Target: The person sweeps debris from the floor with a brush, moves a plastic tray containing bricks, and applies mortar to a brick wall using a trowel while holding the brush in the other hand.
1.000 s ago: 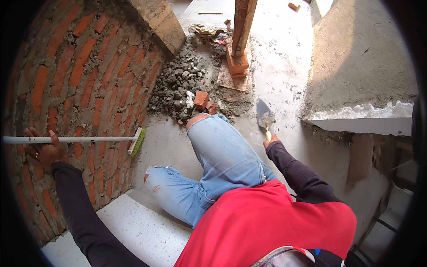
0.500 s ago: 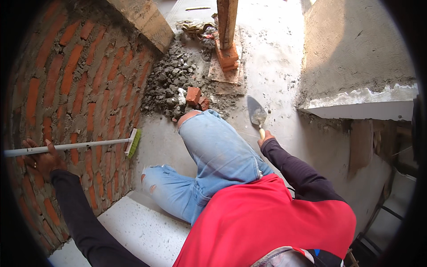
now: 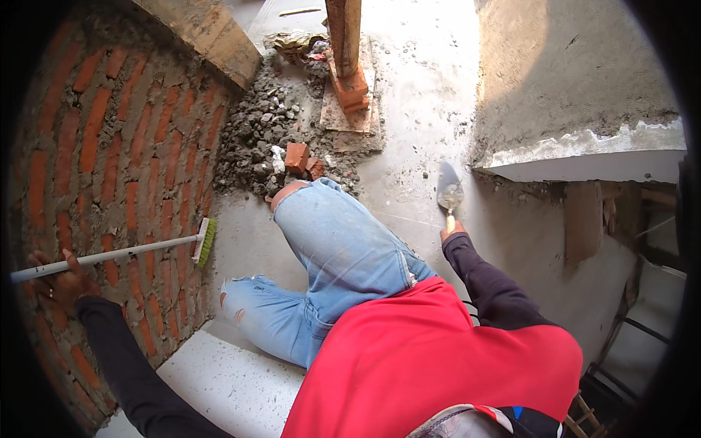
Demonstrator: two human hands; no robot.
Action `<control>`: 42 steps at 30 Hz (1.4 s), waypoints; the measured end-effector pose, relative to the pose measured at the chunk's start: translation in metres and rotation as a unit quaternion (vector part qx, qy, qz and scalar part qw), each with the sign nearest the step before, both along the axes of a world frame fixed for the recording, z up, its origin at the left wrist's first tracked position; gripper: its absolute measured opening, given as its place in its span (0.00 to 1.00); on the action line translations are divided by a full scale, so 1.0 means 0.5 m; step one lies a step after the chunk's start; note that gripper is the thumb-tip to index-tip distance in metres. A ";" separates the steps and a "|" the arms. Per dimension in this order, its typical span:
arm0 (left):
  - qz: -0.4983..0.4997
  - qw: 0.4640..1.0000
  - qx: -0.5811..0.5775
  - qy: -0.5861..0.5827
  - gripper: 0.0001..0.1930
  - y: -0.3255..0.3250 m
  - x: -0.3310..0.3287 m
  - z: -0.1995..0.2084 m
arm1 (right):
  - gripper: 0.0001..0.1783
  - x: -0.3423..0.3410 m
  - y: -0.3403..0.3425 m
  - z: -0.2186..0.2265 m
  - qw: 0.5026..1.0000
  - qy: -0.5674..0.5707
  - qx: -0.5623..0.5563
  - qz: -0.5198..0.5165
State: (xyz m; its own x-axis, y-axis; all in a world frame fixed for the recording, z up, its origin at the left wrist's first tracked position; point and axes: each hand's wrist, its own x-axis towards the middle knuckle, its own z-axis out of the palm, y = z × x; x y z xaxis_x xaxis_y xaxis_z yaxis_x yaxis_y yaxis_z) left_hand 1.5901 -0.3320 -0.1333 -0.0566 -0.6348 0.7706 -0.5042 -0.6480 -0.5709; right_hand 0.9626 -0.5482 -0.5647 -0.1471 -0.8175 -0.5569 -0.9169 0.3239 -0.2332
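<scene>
Trowel (image 3: pixel 449 188) of pointed grey metal, gripped in right hand (image 3: pixel 453 229), shifts rightward; left hand (image 3: pixel 66 283) clasps white-poled, green-bristled broom (image 3: pixel 139 250), frame left.

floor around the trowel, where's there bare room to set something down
Bare floor shows between the brush head, the rubble and the jeans; another patch, flecked with grit, lies between the wooden post and the rough concrete on the right, beyond the trowel. Crowded: the rubble strip left of the post's bricks.
</scene>
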 end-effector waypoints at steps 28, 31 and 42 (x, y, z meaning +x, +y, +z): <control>-0.030 0.999 0.019 -0.031 0.31 -0.014 -0.003 0.008 | 0.20 0.051 -0.148 -0.001 0.993 0.000 -0.121 -0.019; -0.004 0.999 0.021 -0.038 0.31 -0.004 -0.008 0.013 | 0.18 0.096 -0.277 -0.051 0.984 0.046 -0.151 -0.078; 0.026 1.000 0.008 -0.005 0.30 -0.011 0.009 -0.001 | 0.24 0.053 -0.412 -0.106 0.997 -0.014 -0.063 -0.047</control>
